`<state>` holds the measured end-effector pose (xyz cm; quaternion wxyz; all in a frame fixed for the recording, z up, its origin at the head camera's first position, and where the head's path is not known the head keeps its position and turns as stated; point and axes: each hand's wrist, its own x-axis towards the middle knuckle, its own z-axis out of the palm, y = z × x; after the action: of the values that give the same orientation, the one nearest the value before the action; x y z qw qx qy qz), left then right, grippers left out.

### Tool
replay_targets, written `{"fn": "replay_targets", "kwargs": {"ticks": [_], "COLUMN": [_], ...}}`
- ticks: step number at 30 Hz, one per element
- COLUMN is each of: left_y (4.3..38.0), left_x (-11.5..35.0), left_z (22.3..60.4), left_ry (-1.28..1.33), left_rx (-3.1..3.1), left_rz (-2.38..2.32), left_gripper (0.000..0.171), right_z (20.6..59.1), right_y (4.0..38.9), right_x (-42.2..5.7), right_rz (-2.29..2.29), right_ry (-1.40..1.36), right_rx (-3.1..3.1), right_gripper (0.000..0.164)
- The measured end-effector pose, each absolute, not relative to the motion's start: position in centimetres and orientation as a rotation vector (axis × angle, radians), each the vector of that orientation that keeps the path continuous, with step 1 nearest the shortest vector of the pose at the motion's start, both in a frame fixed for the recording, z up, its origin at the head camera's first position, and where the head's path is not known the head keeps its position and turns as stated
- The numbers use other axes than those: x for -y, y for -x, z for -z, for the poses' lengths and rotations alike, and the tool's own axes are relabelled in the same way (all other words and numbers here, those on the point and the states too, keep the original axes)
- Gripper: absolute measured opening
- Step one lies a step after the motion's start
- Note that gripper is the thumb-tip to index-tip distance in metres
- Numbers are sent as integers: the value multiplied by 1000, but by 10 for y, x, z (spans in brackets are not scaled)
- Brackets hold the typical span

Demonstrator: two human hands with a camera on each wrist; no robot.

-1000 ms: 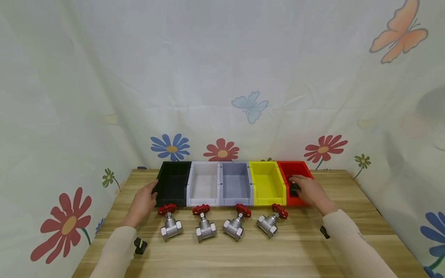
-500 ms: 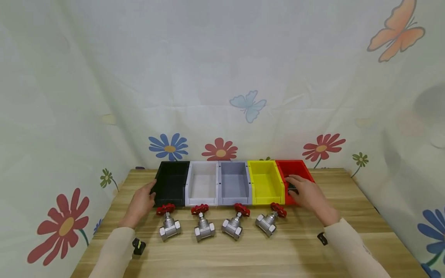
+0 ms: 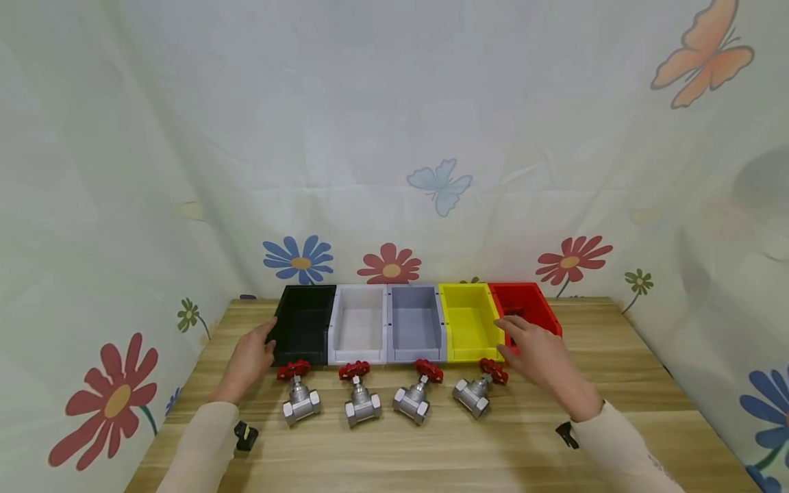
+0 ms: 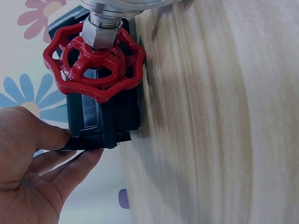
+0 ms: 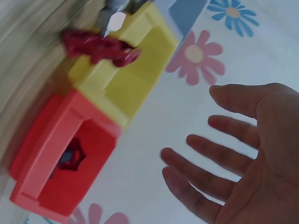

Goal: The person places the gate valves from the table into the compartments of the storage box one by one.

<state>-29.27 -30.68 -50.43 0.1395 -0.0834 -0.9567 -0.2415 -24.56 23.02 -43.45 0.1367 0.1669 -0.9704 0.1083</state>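
My right hand (image 3: pixel 542 352) is wide, fingers spread and holding nothing, above the front of the red bin (image 5: pixel 98 135), where a red-wheeled valve (image 5: pixel 72 161) lies inside. If I sweep it low and leftward, I think my fingertips could snag the yellow bin (image 3: pixel 474 355) or knock the rightmost valve (image 3: pixel 481 388) askew, since its handwheel sits right by the bin fronts. My left hand (image 3: pixel 249 359) pinches the near side wall of the black bin (image 3: pixel 301 357) between thumb and fingers; an absent-minded tug there might pull it out of line and nudge the leftmost valve (image 3: pixel 300 396), whose wheel is just beside it. Compared with a second ago, my right hand is out of the red bin, no longer around something dark, and nearer me; my left hand and the four valves on the table (image 3: pixel 394 455) look unmoved.
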Motion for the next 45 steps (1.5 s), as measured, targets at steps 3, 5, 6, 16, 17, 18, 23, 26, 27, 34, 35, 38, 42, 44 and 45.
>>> {"fn": "replay_targets", "kwargs": {"ticks": [3, 5, 6, 16, 17, 18, 23, 26, 27, 34, 35, 38, 42, 44, 45], "left_y": [293, 293, 294, 295, 294, 294, 294, 294, 294, 294, 294, 295, 294, 294, 295], "left_x": [307, 307, 307, 308, 308, 308, 309, 309, 308, 308, 308, 309, 308, 308, 308], "left_z": [505, 505, 505, 507, 507, 507, 507, 507, 507, 508, 508, 509, 508, 508, 508], "left_ry": [240, 238, 238, 235, 238, 236, 239, 234, 235, 234, 236, 244, 242, 240, 237], "left_rx": [2764, 2764, 2768, 2786, 2790, 2793, 2794, 2794, 2792, 2794, 2795, 2796, 2794, 2791, 2790], "left_rz": [697, 698, 699, 705, 699, 699, 689, 697, 697, 706, 706, 704, 705, 701, 700], "left_gripper": [51, 51, 51, 52, 52, 53, 52, 53, 52, 53, 53, 52, 52, 52, 52], "right_z": [432, 432, 432, 437, 437, 438, 443, 449, 451, 465, 467, 474, 484, 488, 490], "right_y": [239, 236, 235, 226, 224, 223, 219, 217, 217, 215, 215, 215, 217, 218, 218], "right_x": [-224, -219, -218, -202, -200, -199, -191, -186, -185, -179, -179, -179, -179, -178, -178], "right_rz": [-331, -334, -336, -306, -312, -319, -344, -365, -371, -350, -343, -323, -320, -321, -324], "right_ry": [-455, -433, -431, -441, -435, -429, -447, -453, -449, -456, -472, -505, -509, -504, -502], "right_rx": [2835, 2845, 2849, 2892, 2899, 2906, 2941, 2993, 3020, 3117, 3112, 3089, 3092, 3097, 3100], "right_gripper": [58, 58, 59, 56, 56, 56, 55, 56, 57, 59, 59, 58, 56, 54, 54]}}
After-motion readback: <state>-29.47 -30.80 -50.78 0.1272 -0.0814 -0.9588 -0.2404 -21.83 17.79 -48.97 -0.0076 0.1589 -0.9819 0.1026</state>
